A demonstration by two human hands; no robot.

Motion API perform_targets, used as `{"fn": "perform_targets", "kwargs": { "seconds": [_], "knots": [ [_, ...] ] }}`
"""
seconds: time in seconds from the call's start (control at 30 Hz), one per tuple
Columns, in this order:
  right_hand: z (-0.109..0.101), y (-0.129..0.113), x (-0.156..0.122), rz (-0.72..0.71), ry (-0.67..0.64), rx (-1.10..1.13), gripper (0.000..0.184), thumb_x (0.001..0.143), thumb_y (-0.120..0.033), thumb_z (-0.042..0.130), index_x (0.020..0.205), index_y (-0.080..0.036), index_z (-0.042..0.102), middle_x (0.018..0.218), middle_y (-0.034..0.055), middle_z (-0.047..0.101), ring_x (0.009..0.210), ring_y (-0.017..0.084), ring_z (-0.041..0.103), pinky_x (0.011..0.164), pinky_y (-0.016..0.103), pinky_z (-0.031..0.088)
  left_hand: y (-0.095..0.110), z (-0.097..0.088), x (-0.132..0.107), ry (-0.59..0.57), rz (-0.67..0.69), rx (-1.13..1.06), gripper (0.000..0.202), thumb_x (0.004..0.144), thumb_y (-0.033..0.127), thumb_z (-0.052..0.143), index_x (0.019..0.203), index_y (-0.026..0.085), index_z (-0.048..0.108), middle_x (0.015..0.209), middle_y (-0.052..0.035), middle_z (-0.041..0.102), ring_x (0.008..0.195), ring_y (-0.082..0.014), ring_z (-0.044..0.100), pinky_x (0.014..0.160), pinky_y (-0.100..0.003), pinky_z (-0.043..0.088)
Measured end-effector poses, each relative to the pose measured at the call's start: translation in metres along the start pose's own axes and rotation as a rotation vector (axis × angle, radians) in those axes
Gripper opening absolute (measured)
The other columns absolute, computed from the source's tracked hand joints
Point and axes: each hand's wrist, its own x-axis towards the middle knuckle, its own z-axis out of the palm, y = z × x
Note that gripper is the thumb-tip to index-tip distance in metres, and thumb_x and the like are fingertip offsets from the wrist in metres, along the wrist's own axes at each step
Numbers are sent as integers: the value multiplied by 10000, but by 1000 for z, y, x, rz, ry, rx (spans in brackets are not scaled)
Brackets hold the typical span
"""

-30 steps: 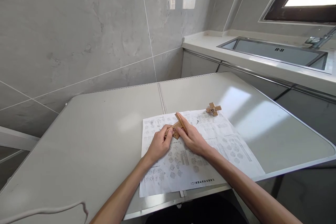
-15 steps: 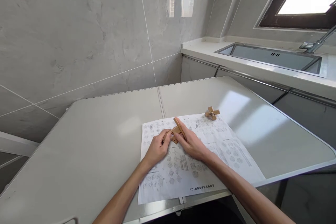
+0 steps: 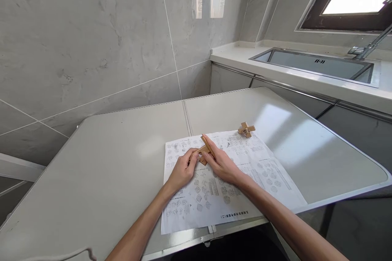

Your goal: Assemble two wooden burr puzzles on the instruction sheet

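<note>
Left hand (image 3: 183, 170) pinches wooden crosspiece (image 3: 203, 149), right hand (image 3: 223, 164) grips long stick (image 3: 207, 144) lengthwise, far end angled away-left.

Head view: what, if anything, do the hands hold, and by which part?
Wooden pieces: the left hand holds their left end, the right hand their right side; exact contacts are hidden.

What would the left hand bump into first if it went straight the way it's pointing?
Probably the right hand, just past the wood that the left hand holds. Depth is hard to judge here, so it might pass over or under.
</note>
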Motion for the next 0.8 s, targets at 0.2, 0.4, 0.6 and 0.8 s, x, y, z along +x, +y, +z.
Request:
{"fn": "perform_targets", "kwargs": {
  "seconds": [0.2, 0.4, 0.6, 0.8],
  "knots": [
    [2, -2, 1, 3, 9, 17, 680, 1087, -372, 427, 1705, -197, 203, 874, 37, 666, 697, 202, 549, 723, 362, 518, -1, 2, 0, 8, -7, -16, 412, 1086, 518, 412, 1143, 188, 652, 707, 21, 531, 606, -145, 392, 606, -279, 340],
    [-1, 1, -1, -6, 0, -18, 631, 1093, -382, 421, 1689, -237, 273, 1030, 73, 699, 790, 211, 607, 770, 378, 529, 0, 0, -1, -15, 9, -11, 415, 1097, 491, 404, 1220, 194, 666, 775, 2, 585, 648, -149, 440, 645, -282, 367],
    [1, 0, -2, -11, -11, -13, 676, 1096, -373, 415, 1708, -195, 189, 815, 21, 635, 728, 220, 577, 751, 391, 525, 0, 1, -1, 2, -5, -3, 422, 1094, 501, 409, 1213, 188, 665, 745, 9, 567, 638, -148, 433, 632, -282, 352],
    [-1, -1, -3, -10, -32, -38, 674, 1091, -376, 433, 1704, -214, 205, 689, -25, 539, 647, 214, 519, 677, 361, 483, -1, 2, -1, -11, -10, -17, 416, 1091, 497, 416, 1210, 195, 676, 764, 0, 593, 649, -152, 456, 625, -281, 358]
  ]
}}
